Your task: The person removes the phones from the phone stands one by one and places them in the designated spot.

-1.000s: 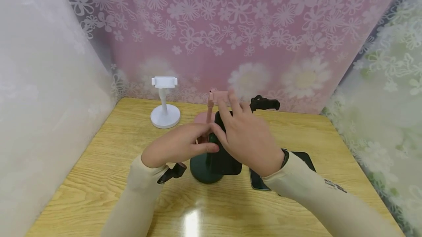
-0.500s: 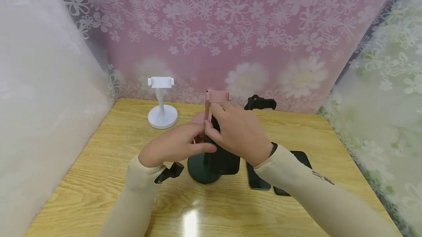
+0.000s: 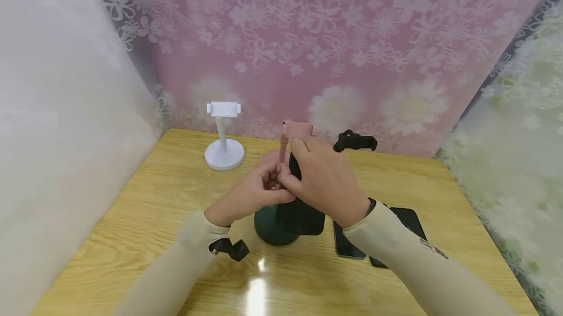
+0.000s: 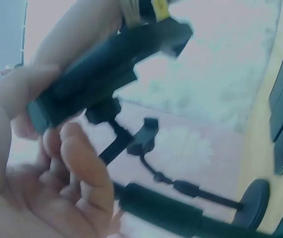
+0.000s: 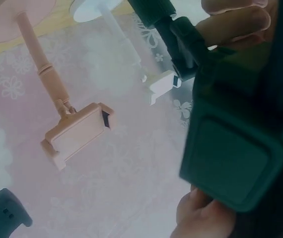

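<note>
A dark green phone stand point(image 3: 270, 230) stands upright at the middle of the table, a black phone point(image 3: 310, 222) at its clamp. My left hand point(image 3: 252, 190) holds the clamp's left side, thumb over the phone's edge and fingers curled behind. In the right wrist view the clamp's square back point(image 5: 231, 153) faces the camera, the dark phone along its right. My right hand point(image 3: 327, 179) grips the phone's upper part from above, fingers bent over its top and thumb near the left fingertips. In the left wrist view the stand's pole point(image 4: 161, 210) runs below my fingers.
Behind stand a pink phone stand point(image 3: 299, 130), partly hidden, and a white one point(image 3: 223, 154) at the left. A black stand's holder point(image 3: 357, 142) shows beyond my right hand. Dark phones point(image 3: 409, 221) lie at the right, partly under my sleeve. Floral curtains enclose the table.
My right fingers, earlier stretched over the pink holder, have drawn back and bent over the phone's top. My left wrist has turned and lowered, so its curled fingers show more. The phone stays put.
</note>
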Demonstrator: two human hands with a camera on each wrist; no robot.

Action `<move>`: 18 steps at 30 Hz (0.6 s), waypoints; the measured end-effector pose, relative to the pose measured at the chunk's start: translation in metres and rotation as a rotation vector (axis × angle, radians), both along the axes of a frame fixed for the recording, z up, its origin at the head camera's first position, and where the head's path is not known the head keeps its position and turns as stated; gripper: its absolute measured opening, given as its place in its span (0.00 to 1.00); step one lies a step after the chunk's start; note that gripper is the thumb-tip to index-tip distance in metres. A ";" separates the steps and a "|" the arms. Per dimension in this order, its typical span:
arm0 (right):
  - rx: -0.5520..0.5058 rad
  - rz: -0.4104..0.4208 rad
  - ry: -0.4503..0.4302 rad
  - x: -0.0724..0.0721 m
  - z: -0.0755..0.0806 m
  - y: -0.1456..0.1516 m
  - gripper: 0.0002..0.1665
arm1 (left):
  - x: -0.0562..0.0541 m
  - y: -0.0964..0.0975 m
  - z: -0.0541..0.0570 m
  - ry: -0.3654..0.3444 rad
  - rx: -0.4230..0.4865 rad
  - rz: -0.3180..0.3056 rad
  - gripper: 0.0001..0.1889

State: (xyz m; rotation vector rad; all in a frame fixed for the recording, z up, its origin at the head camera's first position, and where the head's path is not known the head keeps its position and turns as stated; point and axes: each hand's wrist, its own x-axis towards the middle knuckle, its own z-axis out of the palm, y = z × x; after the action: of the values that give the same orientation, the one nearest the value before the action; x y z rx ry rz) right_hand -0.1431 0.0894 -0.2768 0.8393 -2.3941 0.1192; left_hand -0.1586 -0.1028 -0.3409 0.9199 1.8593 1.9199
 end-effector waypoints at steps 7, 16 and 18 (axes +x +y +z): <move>-0.006 0.004 0.003 0.000 0.003 -0.001 0.17 | 0.010 0.007 -0.004 -0.139 0.097 0.065 0.15; -0.003 -0.017 -0.020 0.001 0.005 -0.006 0.17 | 0.015 0.004 -0.007 -0.207 0.126 0.048 0.23; -0.001 -0.023 -0.026 0.002 0.004 -0.008 0.17 | 0.015 0.002 -0.008 -0.217 0.114 0.042 0.23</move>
State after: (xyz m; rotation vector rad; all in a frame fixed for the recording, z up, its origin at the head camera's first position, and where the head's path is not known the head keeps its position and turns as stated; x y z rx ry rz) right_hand -0.1411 0.0811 -0.2728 0.8138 -2.4273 0.1223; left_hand -0.1433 -0.1013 -0.3491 0.6772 1.6723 2.0778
